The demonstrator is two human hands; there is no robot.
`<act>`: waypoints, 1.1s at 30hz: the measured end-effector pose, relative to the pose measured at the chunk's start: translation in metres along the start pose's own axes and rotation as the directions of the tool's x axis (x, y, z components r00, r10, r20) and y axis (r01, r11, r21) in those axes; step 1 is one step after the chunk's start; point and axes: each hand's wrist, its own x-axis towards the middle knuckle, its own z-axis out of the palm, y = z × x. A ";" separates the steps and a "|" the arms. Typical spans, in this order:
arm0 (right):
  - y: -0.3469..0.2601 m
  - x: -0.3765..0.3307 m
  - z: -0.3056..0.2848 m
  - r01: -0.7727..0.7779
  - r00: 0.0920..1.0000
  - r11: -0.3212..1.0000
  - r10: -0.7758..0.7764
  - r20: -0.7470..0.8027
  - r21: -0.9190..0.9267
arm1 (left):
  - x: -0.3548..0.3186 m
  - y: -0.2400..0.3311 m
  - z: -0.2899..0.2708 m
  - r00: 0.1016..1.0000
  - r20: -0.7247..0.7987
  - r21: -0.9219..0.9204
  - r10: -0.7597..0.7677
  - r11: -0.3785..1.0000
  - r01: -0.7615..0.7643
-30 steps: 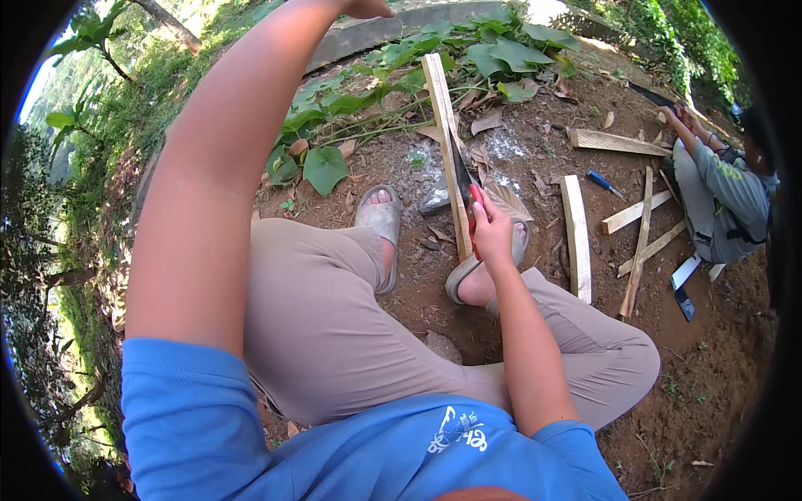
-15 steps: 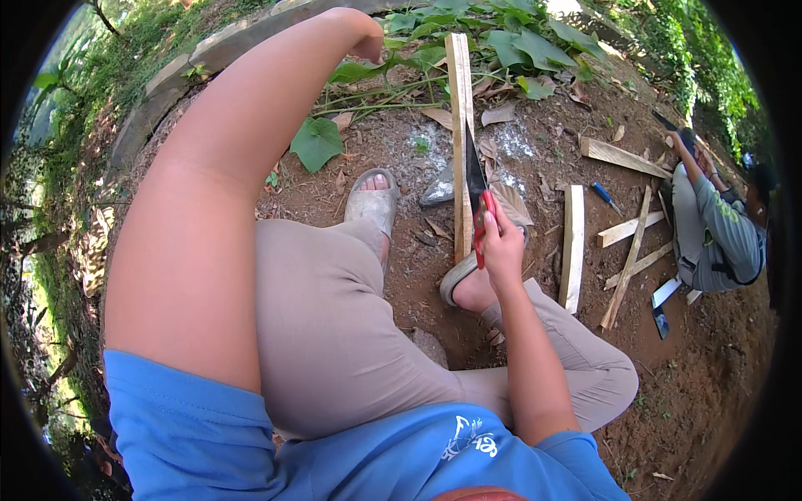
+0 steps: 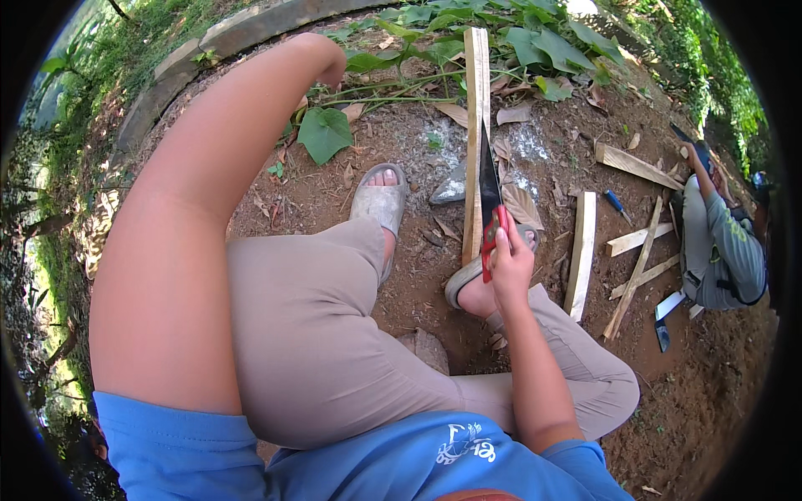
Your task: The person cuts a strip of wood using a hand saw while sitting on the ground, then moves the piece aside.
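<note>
Head view, right hand: the right hand (image 3: 511, 263) has its fingers wrapped round the red handle of a dark-bladed saw (image 3: 490, 196).
Saw blade: pointing away from the person along the right edge of the pale wooden strip (image 3: 474, 142); whether its edge bites or only lies alongside cannot be told.
Wooden strip: running from near the right sandal (image 3: 458, 288) toward the green vines (image 3: 543, 46), just right of a grey stone (image 3: 451, 188); whether it lies flat or is propped is unclear.
Left hand: the left hand (image 3: 332, 71) is out past the left knee, well apart from the strip; its fingers are mostly hidden behind the wrist, so I cannot tell whether they grasp anything.
Loose wood: another pale piece (image 3: 583, 250) lies on the soil to the right, near a blue-handled tool (image 3: 616, 204).
Step in hand: probably working the strip's edge with the blade, or lining it up.
Next move: seems to call for a steady strip, a firm right grip and the left fingers clear of the blade.
</note>
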 end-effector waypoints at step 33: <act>-0.024 -0.054 -0.021 -0.111 0.994 0.986 0.112 -0.002 0.121 | 0.002 0.026 -0.051 0.990 -0.127 -0.038 0.063 0.997 -0.068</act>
